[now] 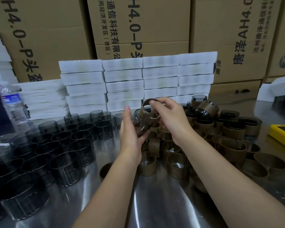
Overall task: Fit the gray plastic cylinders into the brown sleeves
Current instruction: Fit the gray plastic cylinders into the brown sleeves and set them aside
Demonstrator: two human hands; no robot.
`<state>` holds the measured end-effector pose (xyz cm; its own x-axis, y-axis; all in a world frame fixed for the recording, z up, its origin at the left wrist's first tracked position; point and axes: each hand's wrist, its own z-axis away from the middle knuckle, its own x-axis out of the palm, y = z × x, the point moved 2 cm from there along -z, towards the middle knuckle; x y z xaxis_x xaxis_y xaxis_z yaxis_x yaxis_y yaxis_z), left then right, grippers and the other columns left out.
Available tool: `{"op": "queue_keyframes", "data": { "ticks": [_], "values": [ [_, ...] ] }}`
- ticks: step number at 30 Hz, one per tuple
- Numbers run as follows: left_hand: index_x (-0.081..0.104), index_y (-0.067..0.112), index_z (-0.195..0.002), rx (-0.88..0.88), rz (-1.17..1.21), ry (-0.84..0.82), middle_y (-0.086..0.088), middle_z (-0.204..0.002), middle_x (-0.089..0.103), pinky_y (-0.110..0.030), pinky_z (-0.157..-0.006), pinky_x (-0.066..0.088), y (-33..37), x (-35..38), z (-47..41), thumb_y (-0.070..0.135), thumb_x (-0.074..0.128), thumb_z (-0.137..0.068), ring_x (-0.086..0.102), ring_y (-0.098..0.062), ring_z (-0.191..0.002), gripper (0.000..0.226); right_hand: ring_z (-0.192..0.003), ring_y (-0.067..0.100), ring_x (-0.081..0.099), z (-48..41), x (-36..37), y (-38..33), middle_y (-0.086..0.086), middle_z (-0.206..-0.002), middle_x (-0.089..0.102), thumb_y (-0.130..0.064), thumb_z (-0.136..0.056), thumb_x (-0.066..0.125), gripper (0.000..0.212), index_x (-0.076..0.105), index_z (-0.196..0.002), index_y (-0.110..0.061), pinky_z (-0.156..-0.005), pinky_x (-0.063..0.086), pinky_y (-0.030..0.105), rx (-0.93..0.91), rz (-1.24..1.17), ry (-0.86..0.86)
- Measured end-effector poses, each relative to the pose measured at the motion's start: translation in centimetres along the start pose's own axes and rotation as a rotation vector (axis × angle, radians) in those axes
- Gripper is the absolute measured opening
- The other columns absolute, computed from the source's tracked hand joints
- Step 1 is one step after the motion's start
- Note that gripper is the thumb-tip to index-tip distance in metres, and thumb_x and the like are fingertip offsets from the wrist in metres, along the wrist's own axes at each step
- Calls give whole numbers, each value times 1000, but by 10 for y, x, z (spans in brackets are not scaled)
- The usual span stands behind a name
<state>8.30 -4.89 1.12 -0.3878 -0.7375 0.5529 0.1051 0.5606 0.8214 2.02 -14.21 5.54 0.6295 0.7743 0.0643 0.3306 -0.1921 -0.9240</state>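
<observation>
Gray cylinders (64,142) mostly stand bare at left, loose brown sleeves (176,162) alongside, some finished ones (234,127) piled behind, while the left hand (130,130) grips one cylinder (136,123) and the right hand (169,119) pinches a sleeve (146,115) onto it.

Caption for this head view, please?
Left hand holds a gray cylinder; right hand fits a brown sleeve onto it.

Both bare forearms reach forward and converge. Left hand (132,134): palm turned toward the right hand, thumb upright, fingers curled under a gray cylinder (141,124). Right hand (169,119): just beside and slightly above the left, wrist bent, thumb and fingers pinching a brown sleeve (145,112) at its rim.
</observation>
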Motion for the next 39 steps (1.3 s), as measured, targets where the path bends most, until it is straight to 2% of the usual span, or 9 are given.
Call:
{"op": "queue_keyframes", "data": {
  "ticks": [5,9,12,15,19,21,23,27,39],
  "values": [
    [60,24,-123,12,-30,-34,-3,-117,68,-36,-85,58,1,2,4,64,65,-69,69,-14,-102,68,-74,5,63,1,3,3,-9,-78,67,-25,-84,68,5,73,-86,-24,-61,47,16,-60,54,-43],
    [52,21,-135,36,-66,-57,-1,-126,62,-40,-92,55,2,6,7,56,80,-59,68,-8,-100,88,-80,1,58,1,4,2,-9,-91,63,-21,-85,68,11,74,-90,-28,-77,46,16,-194,165,-41],
    [52,17,-133,36,-38,-51,-4,-129,60,-42,-92,55,-1,7,7,30,75,-79,70,-5,-94,60,-79,4,56,2,5,2,-8,-98,57,-24,-85,67,16,70,-94,-37,-76,45,14,-245,218,-33],
    [52,14,-130,29,39,39,-8,-127,60,-44,-91,55,-1,3,4,17,66,-87,65,-18,-107,45,-81,6,56,-1,7,6,-7,-108,54,-35,-84,67,25,63,-109,-36,-78,45,18,-201,282,-52],
    [49,8,-132,53,165,117,2,-95,65,-35,-78,59,3,-1,0,14,63,-89,65,-24,-104,45,-105,6,59,-1,11,16,-9,-117,62,-48,-81,65,46,58,-123,-28,-96,48,33,7,269,-240],
    [50,6,-131,43,195,118,3,-87,68,-29,-67,59,4,-3,-2,13,63,-88,66,-22,-95,46,-104,5,61,1,14,18,-10,-110,67,-42,-83,65,36,62,-116,-27,-96,50,37,16,254,-306],
    [49,3,-133,14,212,101,-5,-98,66,-28,-66,57,4,-5,-1,12,62,-87,66,-21,-88,49,-102,6,63,1,15,18,-8,-107,68,-31,-86,64,24,62,-110,-28,-95,51,37,-11,241,-314],
    [50,7,-131,44,204,91,-9,-99,66,-27,-62,56,4,-6,0,4,64,-84,68,-19,-81,49,-101,12,64,-4,14,19,-2,-107,67,-17,-90,56,23,58,-111,-26,-94,51,40,-24,230,-283],
    [58,15,-118,96,125,77,-9,-102,68,-32,-68,59,6,-8,0,5,71,-79,70,-26,-95,41,-95,18,65,-8,10,21,-1,-95,68,-27,-93,54,5,56,-97,-30,-92,50,46,-72,284,-196]
  ]
}}
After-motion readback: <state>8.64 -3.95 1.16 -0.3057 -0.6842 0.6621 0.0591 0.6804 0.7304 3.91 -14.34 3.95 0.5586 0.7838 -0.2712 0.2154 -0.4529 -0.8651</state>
